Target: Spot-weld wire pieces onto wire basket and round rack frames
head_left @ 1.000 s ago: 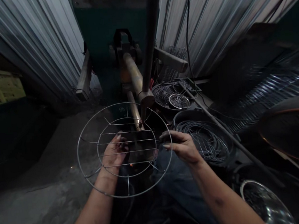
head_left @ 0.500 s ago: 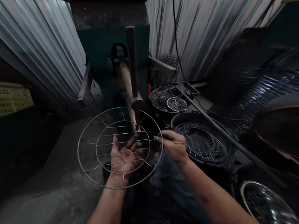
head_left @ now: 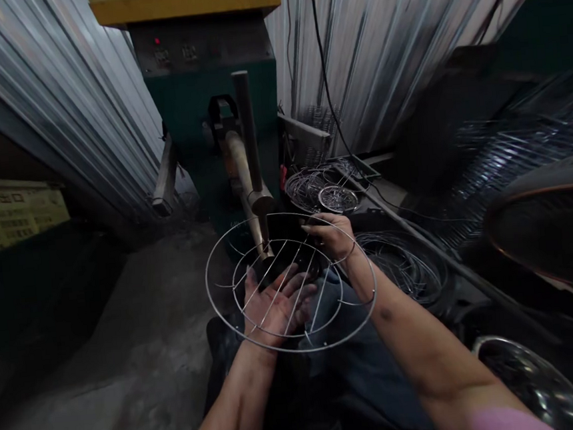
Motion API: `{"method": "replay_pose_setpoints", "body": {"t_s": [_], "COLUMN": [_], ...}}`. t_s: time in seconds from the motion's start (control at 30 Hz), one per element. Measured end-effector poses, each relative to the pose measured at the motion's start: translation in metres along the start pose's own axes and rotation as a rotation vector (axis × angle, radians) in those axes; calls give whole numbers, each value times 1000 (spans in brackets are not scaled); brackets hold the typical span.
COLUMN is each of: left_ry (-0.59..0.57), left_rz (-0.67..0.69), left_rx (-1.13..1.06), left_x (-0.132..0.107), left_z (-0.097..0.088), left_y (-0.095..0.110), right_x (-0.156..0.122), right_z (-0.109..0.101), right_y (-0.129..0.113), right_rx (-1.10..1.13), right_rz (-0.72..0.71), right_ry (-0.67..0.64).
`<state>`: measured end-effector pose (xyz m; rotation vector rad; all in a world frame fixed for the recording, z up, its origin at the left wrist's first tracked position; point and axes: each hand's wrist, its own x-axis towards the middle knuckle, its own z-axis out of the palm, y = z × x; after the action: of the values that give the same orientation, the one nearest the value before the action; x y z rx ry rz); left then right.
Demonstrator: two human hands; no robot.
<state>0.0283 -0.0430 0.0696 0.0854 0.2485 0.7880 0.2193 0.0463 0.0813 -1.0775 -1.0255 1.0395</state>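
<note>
A round wire rack [head_left: 319, 300], with an outer ring, a smaller inner ring and several straight bars, is held tilted before the machine. My right hand [head_left: 332, 236] pinches its outer ring at the far right side. Beneath the rack, my left hand [head_left: 272, 306] lies palm up with fingers spread, seen through the bars; whether it touches the wires I cannot tell. Just beyond the rack stands the machine's upright metal rod [head_left: 248, 131], above a tubular lower arm [head_left: 239, 155]. The lower rod tip shows near the rack's far edge.
A green machine body [head_left: 172, 111] with a lit red light stands ahead. To the right, a tub holds wire rings [head_left: 396, 265], behind it more wire pieces [head_left: 304, 190]. A shiny metal bowl [head_left: 532, 381] is at lower right, a yellow crate [head_left: 13, 215] at left.
The rack has turned, so its bars now run diagonally, and it has shifted right in view. My left hand has moved right beneath it. My right hand now pinches farther back on the ring.
</note>
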Motion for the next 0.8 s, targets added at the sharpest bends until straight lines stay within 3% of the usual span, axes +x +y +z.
{"method": "replay_pose_setpoints", "body": {"t_s": [0.1,0.2,0.4,0.47,0.6,0.8], "left_ry": [-85,-86,-63,-76,-87,-66], "left_rz": [-36,-11,-9,-7,20,144], "left_rx": [19,20,-15,-11,14,77], "left_x": [3,2,-1,1,-1,-18], "left_z": [3,4,7,8,8,5], "left_y": [-5,-7,-5,-4,-3,-2], "right_x": [1,-9,-71,-89,-94,-54], "right_z": [-1,-8,-48,-53,-41,-8], "right_y": [1,-4,-19,-20,-12,6], "right_rx": [34,82,191,176,123,0], "right_rz": [35,97,197,194,88,42], "right_ry": [-13,-49,-132,-82,112,-12]}}
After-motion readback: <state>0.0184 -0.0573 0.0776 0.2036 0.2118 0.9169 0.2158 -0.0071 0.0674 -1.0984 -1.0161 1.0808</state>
